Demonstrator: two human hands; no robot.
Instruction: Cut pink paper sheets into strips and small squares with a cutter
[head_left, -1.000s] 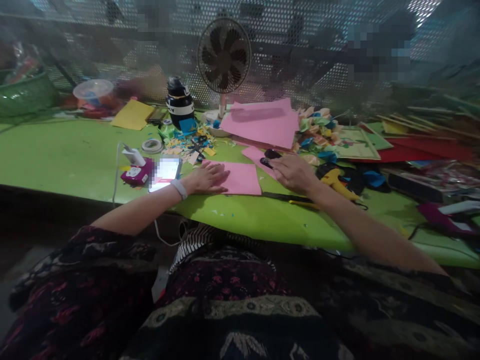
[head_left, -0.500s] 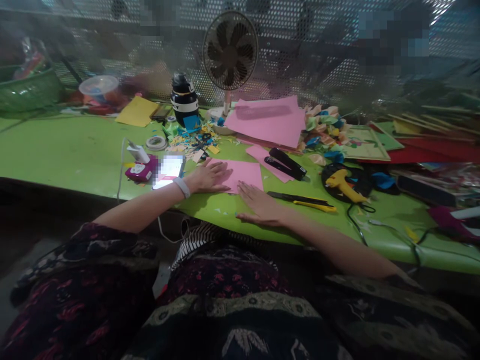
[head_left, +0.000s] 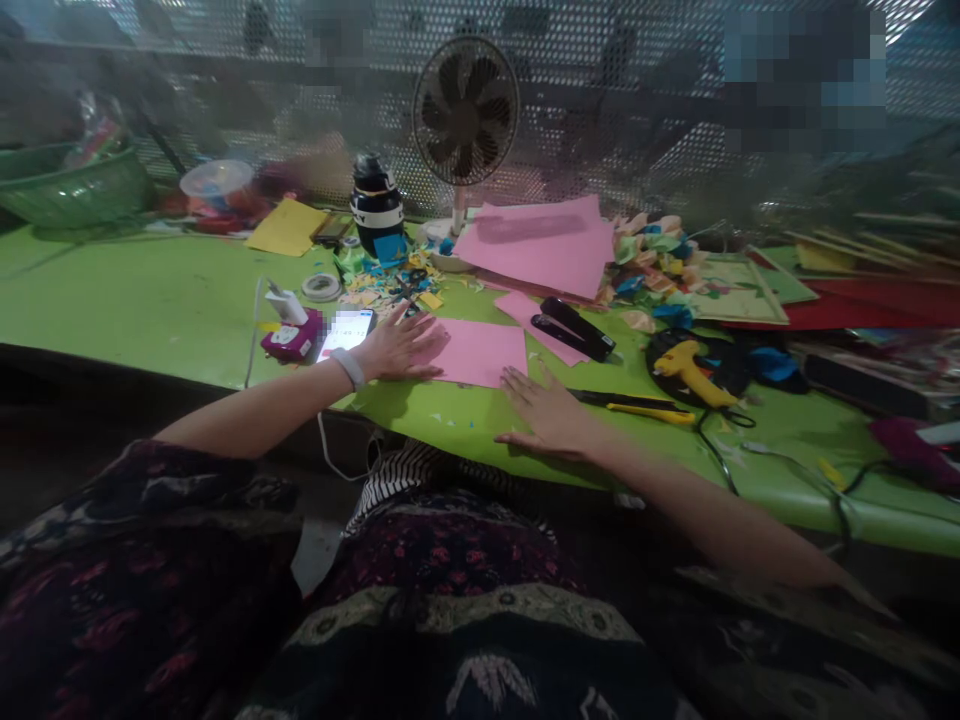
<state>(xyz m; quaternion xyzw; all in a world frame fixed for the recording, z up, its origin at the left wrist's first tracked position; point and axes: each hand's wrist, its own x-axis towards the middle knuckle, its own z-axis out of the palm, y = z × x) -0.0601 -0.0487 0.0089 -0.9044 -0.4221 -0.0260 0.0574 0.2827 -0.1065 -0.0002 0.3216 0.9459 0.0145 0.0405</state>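
Observation:
A pink sheet of paper (head_left: 480, 350) lies flat near the front edge of the green table (head_left: 172, 310). My left hand (head_left: 397, 345) rests open on its left end, fingers spread. At the paper's lower right corner is my right hand (head_left: 551, 410), open and flat, its fingertips at the paper's edge. Just right of that hand lies a yellow and black cutter knife (head_left: 649, 408). A black stapler (head_left: 574, 328) sits on another pink piece (head_left: 514, 304) behind it. Beside my left wrist is a phone (head_left: 346, 332) with a lit screen.
A pink paper stack (head_left: 536, 245), a fan (head_left: 465, 110) and a dark bottle (head_left: 376, 205) stand behind. Paper scraps (head_left: 401, 285) and scissors surround a tape roll (head_left: 321, 287). A yellow glue gun (head_left: 694, 372) lies right, its cord trailing. A purple plug adapter (head_left: 289, 338) is left.
My hands have spread apart: the left slid left along the paper, the right moved right toward the paper's corner. The cutter knife has shifted slightly right. The view has tilted a little.

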